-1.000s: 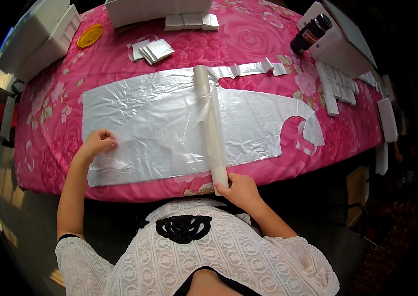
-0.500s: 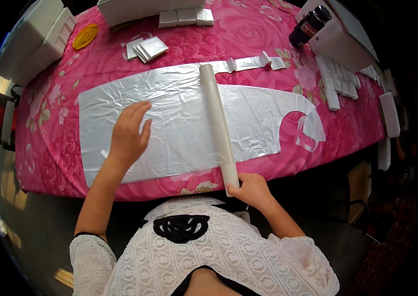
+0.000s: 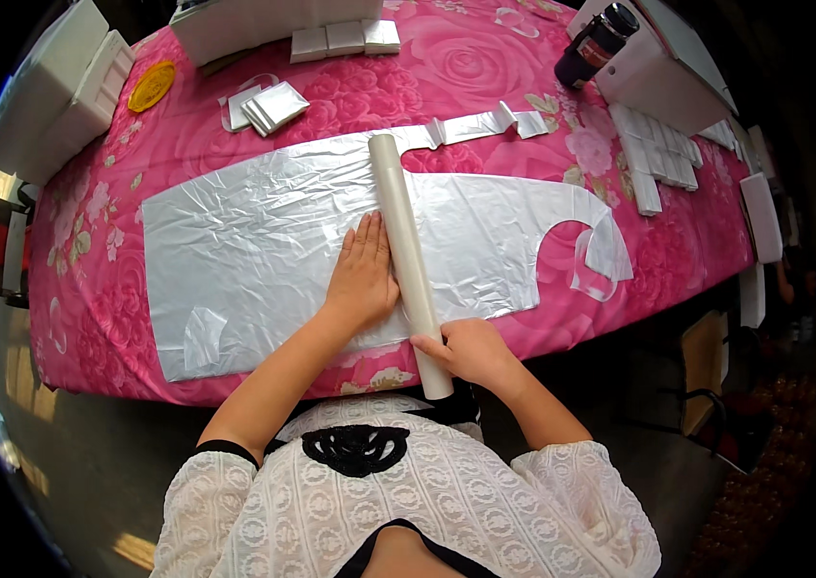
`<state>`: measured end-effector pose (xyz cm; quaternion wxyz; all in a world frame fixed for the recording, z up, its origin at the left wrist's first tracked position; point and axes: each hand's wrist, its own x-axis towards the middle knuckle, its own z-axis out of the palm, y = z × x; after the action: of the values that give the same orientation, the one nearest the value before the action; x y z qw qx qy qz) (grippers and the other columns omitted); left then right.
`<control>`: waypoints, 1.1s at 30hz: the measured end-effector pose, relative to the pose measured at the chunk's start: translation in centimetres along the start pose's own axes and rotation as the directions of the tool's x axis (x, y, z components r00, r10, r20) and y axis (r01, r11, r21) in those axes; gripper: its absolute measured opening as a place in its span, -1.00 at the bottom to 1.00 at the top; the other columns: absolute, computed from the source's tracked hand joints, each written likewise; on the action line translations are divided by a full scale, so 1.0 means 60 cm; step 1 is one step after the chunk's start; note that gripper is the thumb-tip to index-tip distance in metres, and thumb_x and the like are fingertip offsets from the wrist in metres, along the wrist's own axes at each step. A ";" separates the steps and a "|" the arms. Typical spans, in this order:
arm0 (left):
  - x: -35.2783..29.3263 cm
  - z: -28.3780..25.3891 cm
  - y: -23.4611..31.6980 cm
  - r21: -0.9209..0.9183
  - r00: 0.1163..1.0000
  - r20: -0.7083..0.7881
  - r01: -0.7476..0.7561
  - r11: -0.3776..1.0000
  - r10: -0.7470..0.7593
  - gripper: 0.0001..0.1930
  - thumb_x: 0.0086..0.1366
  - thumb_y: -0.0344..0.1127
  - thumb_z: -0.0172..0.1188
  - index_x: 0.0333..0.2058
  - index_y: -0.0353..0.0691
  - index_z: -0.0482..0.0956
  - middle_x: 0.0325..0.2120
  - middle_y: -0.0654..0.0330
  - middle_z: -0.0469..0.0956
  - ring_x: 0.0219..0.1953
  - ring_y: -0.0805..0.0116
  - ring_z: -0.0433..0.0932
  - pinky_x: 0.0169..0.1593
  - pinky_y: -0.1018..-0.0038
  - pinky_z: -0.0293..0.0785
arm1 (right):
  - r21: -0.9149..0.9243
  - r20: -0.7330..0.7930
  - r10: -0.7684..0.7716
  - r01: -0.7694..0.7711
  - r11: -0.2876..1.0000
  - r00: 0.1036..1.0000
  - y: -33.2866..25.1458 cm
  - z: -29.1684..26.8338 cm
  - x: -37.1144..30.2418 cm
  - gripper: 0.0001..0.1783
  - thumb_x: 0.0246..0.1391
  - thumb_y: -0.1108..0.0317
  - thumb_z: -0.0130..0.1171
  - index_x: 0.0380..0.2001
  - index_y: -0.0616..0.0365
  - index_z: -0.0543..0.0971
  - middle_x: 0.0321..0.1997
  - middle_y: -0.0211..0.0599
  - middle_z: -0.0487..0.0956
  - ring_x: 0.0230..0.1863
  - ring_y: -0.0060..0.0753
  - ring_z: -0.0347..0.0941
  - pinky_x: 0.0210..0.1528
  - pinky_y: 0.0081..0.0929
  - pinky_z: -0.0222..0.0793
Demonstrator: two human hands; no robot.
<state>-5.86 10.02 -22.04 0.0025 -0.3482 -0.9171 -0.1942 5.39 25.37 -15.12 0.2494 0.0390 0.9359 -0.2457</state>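
A thin, shiny white plastic apron (image 3: 244, 231) lies spread and wrinkled over the table, its curved neck cut-out toward the right and a narrow strap along the far side. Across it rests a long pale tube (image 3: 406, 241), its near end sticking out past the table edge. My right hand (image 3: 471, 349) is closed round the tube close to that near end. Flat on the apron, just left of the tube and against it, my left hand (image 3: 364, 277) has its fingers stretched out. A small whitish film flap (image 3: 204, 337) stands up near the apron's lower left corner.
Folded white packets (image 3: 275, 106) lie beyond the apron, with more packets (image 3: 345, 39) behind them and several stacked at right (image 3: 654, 154). A yellow disc (image 3: 152, 87), white boxes (image 3: 52, 87) and a dark bottle (image 3: 597, 46) stand around the pink flowered tablecloth (image 3: 485, 58).
My left hand has come down from above the apron's left part, rightward, onto the film beside the tube. The tube and my right hand have shifted slightly left.
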 end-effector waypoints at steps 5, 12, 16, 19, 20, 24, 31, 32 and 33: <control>-0.001 0.004 -0.005 0.060 0.999 0.053 -0.006 0.998 0.002 -0.29 0.07 -0.22 -0.16 0.18 -0.50 -0.03 0.23 -0.16 -0.07 0.31 0.02 -0.18 0.31 0.19 -0.29 | 0.014 -0.222 -0.007 0.010 1.000 0.975 -0.023 -0.065 0.168 -0.15 -0.02 -0.37 -0.19 -0.69 0.34 0.55 -0.66 -0.03 0.50 -0.55 -0.07 0.49 -0.46 -0.25 0.38; 0.001 -0.001 -0.001 0.021 0.999 0.036 -0.012 1.000 0.011 -0.31 0.13 -0.21 -0.16 0.18 -0.50 -0.06 0.23 -0.20 -0.11 0.31 -0.02 -0.20 0.30 0.14 -0.27 | 0.781 -0.146 0.115 0.043 0.623 0.983 -0.032 -0.130 0.316 -0.36 0.01 -0.20 -0.02 -0.38 0.30 0.53 -0.40 -0.15 0.55 -0.31 -0.23 0.50 -0.29 -0.38 0.38; 0.002 -0.006 0.004 0.007 0.998 0.056 0.009 1.000 -0.010 -0.30 0.13 -0.21 -0.17 0.19 -0.50 -0.07 0.23 -0.18 -0.12 0.31 0.01 -0.20 0.30 0.17 -0.28 | 0.920 -0.116 0.141 0.160 -0.359 0.983 0.013 -0.151 0.362 -0.42 0.10 0.00 -0.03 0.01 0.24 0.25 -0.01 -0.20 0.42 0.03 -0.22 0.34 0.08 -0.29 0.22; 0.002 -0.005 0.004 -0.018 1.000 0.026 0.013 1.000 -0.013 -0.29 0.08 -0.22 -0.18 0.18 -0.51 -0.06 0.23 -0.16 -0.09 0.31 0.03 -0.19 0.31 0.20 -0.31 | 0.697 -0.310 0.242 0.393 -0.599 0.919 0.091 -0.188 0.372 -0.54 0.10 0.08 -0.09 -0.03 0.15 0.30 -0.06 -0.23 0.44 -0.06 -0.22 0.38 0.06 -0.20 0.20; 0.003 -0.002 0.004 -0.010 1.000 0.026 0.006 1.000 -0.006 -0.29 0.08 -0.23 -0.18 0.18 -0.51 -0.06 0.23 -0.16 -0.09 0.31 0.04 -0.20 0.31 0.20 -0.32 | 0.614 -0.361 0.292 0.462 -0.640 0.886 0.127 -0.210 0.369 -0.55 0.10 0.09 -0.09 -0.04 0.14 0.31 -0.07 -0.24 0.45 -0.08 -0.21 0.39 0.05 -0.20 0.22; -0.001 -0.003 0.005 -0.014 1.000 0.022 0.012 1.000 -0.011 -0.29 0.08 -0.24 -0.18 0.18 -0.52 -0.06 0.23 -0.16 -0.10 0.32 0.04 -0.20 0.32 0.21 -0.33 | 0.551 -0.603 0.219 0.599 -0.581 0.767 0.156 -0.289 0.314 -0.59 0.13 0.12 -0.14 -0.05 0.13 0.35 -0.02 -0.19 0.45 0.02 -0.22 0.36 0.05 -0.24 0.23; -0.009 -0.010 -0.001 -0.006 1.000 0.004 -0.003 1.000 0.003 -0.28 0.08 -0.23 -0.16 0.18 -0.53 -0.07 0.23 -0.17 -0.11 0.31 0.01 -0.19 0.31 0.18 -0.32 | 0.786 -0.478 -0.501 0.606 0.123 0.721 -0.201 -0.128 0.251 -0.45 0.23 0.23 -0.17 0.20 0.27 0.09 0.19 -0.16 0.29 0.24 -0.41 0.13 0.26 -0.50 -0.07; -0.010 -0.011 0.000 -0.044 0.999 -0.030 -0.030 0.999 0.029 -0.28 0.08 -0.24 -0.16 0.19 -0.52 -0.09 0.23 -0.18 -0.12 0.31 0.00 -0.20 0.30 0.16 -0.31 | 0.799 -0.393 -0.581 0.577 0.168 0.713 -0.236 -0.067 0.271 -0.40 0.20 0.19 -0.12 0.18 0.37 0.10 0.21 -0.04 0.25 0.21 -0.29 0.17 0.21 -0.44 0.05; -0.008 -0.010 0.002 -0.086 0.996 -0.067 -0.065 0.994 0.060 -0.28 0.08 -0.25 -0.15 0.19 -0.51 -0.10 0.24 -0.19 -0.14 0.31 -0.02 -0.20 0.30 0.13 -0.31 | 0.745 -0.348 -0.598 0.600 0.291 0.722 -0.268 -0.011 0.281 -0.35 0.17 0.15 -0.10 0.17 0.43 0.08 0.21 0.09 0.21 0.25 -0.11 0.11 0.23 -0.33 0.02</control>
<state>-5.51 9.58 -21.52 0.0226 -0.3701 -0.8957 -0.2452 -12.77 10.75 -15.77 0.0896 -0.2012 0.6528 -0.7248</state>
